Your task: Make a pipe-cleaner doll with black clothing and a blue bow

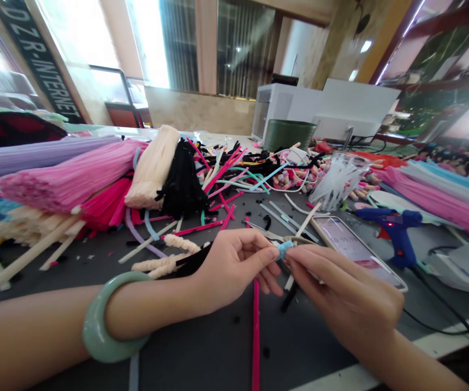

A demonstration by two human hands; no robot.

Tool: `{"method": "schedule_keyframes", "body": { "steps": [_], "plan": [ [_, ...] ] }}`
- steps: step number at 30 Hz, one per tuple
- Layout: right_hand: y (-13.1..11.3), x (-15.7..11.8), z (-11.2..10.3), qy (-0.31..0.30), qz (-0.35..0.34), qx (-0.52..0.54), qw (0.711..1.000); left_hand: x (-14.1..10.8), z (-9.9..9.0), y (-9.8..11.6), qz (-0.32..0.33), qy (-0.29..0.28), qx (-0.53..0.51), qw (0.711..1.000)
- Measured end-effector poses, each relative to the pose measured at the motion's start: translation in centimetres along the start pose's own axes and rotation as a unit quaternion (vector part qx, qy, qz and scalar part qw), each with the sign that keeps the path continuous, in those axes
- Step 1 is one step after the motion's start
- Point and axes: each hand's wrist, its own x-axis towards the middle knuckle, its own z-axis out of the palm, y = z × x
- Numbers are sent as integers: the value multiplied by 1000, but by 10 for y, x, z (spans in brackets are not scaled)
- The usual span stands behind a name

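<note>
Between the fingertips of both hands is a small light-blue piece of pipe cleaner [285, 248], bent or coiled; its exact shape is hard to make out. My left hand [234, 266], with a green bangle [114, 317] on the wrist, pinches it from the left with thumb and forefinger. From the other side my right hand [340, 288] pinches it too. A pair of scissors [273, 235] lies partly hidden behind the fingers. Cream twisted pipe-cleaner shapes [165, 260] rest beyond my left forearm. A pink pipe cleaner [255, 336] lies on the dark tabletop below the hands.
Pink [71, 174], cream [153, 168] and black [183, 179] pipe-cleaner bundles stand at left. On the right are a phone [359, 250], a blue glue gun [397, 231] with its cord, and clear glue sticks [336, 179]. A green container [289, 134] and monitor [354, 114] stand behind.
</note>
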Motion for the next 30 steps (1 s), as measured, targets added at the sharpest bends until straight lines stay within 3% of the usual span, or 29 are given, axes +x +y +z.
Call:
{"method": "schedule_keyframes", "body": {
  "steps": [16,21,27,30],
  "plan": [
    [-3,-3,-1,7,-10,-33,999,-4,0,-1,12,6,44,999],
    [-4,-5,-8,-33,-33,-25,999,-11,0,2,49,-1,117,992],
    [-3,1,-29,-61,-74,-4,995,-21,1,13,202,5,314,928],
    [-8,2,-39,-67,-45,7,997,-23,8,23,249,22,353,901]
  ]
}}
